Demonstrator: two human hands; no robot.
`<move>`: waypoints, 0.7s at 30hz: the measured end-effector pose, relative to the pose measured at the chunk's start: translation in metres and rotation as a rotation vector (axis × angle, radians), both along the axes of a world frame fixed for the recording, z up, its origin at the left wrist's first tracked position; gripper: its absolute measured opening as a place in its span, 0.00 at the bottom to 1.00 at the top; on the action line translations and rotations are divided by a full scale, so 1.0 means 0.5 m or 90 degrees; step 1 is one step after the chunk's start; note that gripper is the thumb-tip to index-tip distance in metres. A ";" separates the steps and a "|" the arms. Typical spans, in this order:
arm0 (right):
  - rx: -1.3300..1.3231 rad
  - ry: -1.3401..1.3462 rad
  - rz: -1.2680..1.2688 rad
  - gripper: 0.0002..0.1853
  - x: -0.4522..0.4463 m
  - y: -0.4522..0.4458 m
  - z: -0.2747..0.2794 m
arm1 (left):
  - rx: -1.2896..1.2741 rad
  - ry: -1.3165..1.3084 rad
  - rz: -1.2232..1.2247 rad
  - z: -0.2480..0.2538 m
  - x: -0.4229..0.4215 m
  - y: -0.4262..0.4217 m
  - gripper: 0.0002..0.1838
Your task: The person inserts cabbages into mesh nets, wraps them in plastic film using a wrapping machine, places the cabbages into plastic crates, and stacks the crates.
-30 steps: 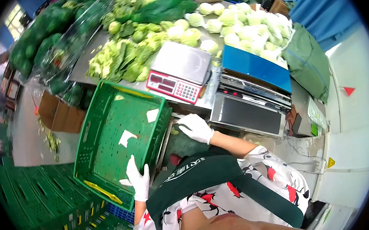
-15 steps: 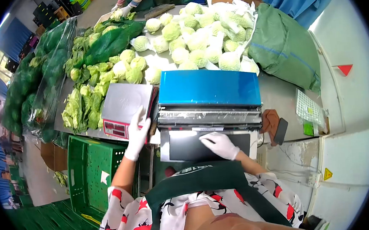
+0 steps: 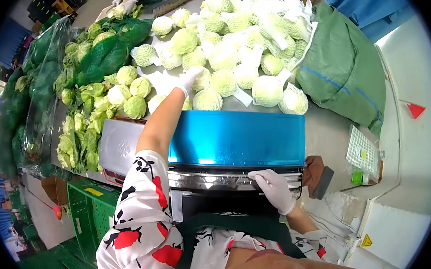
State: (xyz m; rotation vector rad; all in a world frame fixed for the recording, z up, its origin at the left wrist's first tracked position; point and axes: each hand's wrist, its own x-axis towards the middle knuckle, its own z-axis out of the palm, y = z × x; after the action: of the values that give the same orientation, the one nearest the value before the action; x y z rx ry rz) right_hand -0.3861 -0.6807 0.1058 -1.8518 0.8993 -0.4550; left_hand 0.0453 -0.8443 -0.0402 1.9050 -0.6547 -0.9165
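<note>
My left hand [image 3: 188, 81], in a white glove, reaches over the blue-topped wrapping machine [image 3: 236, 138] and touches the pile of cabbages [image 3: 223, 83]; its fingers are hard to make out against the pale netting. My gloved right hand [image 3: 274, 190] rests at the machine's front, its fingertips at the clear film [image 3: 211, 181] near the right end. Whether it pinches the film is unclear. Many cabbages wear white net sleeves. Left of the machine, the scale [image 3: 118, 144] is partly covered by my left arm.
Bare cabbages [image 3: 134, 107] and loose leaves [image 3: 76, 146] lie to the left. A green sack [image 3: 341, 70] stands at the right, a brown cloth and dark block [image 3: 321, 183] below it. Green crates [image 3: 88, 213] are at lower left. Another person's gloved hands [image 3: 127, 4] show at the top.
My left hand has moved from the scale up and right to the cabbages. My right hand has shifted from the machine's dark plate to the film area. The view has moved closer to the table.
</note>
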 end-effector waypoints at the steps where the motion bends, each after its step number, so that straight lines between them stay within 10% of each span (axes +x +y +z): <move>1: 0.004 -0.007 -0.017 0.08 0.004 -0.008 -0.007 | 0.012 -0.048 0.004 -0.042 0.017 -0.026 0.53; 3: 0.037 0.022 -0.034 0.08 0.015 -0.024 -0.018 | 0.040 -0.141 0.009 -0.138 0.041 -0.073 0.51; 7: 0.027 0.025 -0.011 0.07 0.057 -0.045 -0.024 | 0.015 0.253 0.007 -0.038 0.040 -0.023 0.32; 14: -0.031 0.003 0.032 0.07 0.130 -0.128 -0.006 | -0.203 0.261 -0.062 0.115 0.120 0.200 0.32; 21: -0.491 0.220 0.117 0.28 0.317 -0.353 -0.129 | -0.220 0.191 0.100 0.156 0.164 0.479 0.32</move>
State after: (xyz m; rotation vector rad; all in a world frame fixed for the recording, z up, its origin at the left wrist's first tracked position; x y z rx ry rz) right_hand -0.2274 -0.8570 0.0412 -2.7566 0.8234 -0.4020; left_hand 0.1273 -0.6045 0.0380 1.4548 -0.4421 -0.9005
